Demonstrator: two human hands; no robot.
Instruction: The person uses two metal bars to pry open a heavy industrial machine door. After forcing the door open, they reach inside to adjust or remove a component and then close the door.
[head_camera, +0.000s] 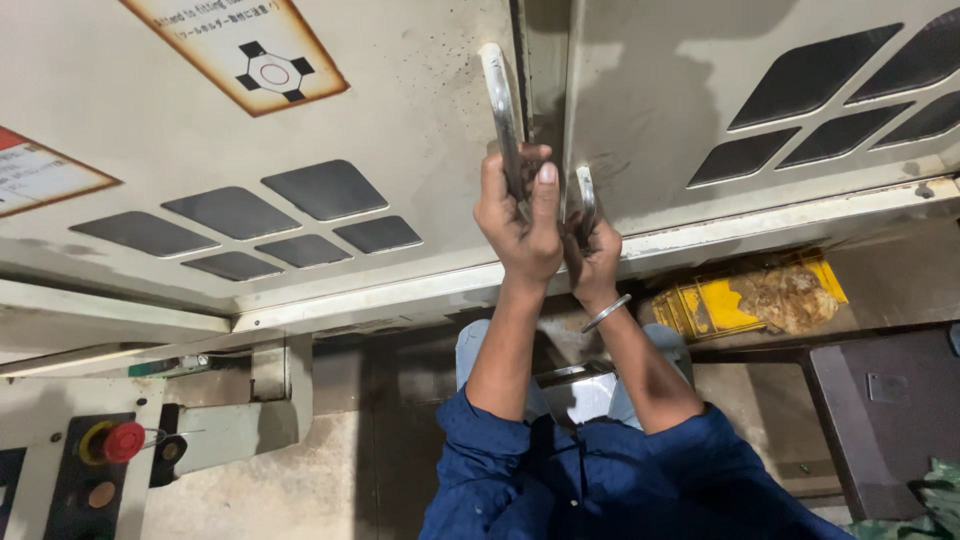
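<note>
Two cream machine doors meet at a dark seam (545, 60). Each door carries a metal bar handle beside that seam. My left hand (518, 225) is closed around the lower part of the long left handle (498, 95), with the thumb pointing up along it. Just to its right and slightly lower, my right hand (597, 262) grips the right handle (586, 195), most of which is hidden by the fingers. A metal bangle (606, 313) sits on my right wrist. Both arms wear rolled blue sleeves (600, 480).
Dark window panes are set in the left door (325, 188) and the right door (810, 62). A control panel with a red round button (122, 441) is at the lower left. A yellow dirty object (745, 300) lies under the door rail, and a dark step (885, 410) is at the right.
</note>
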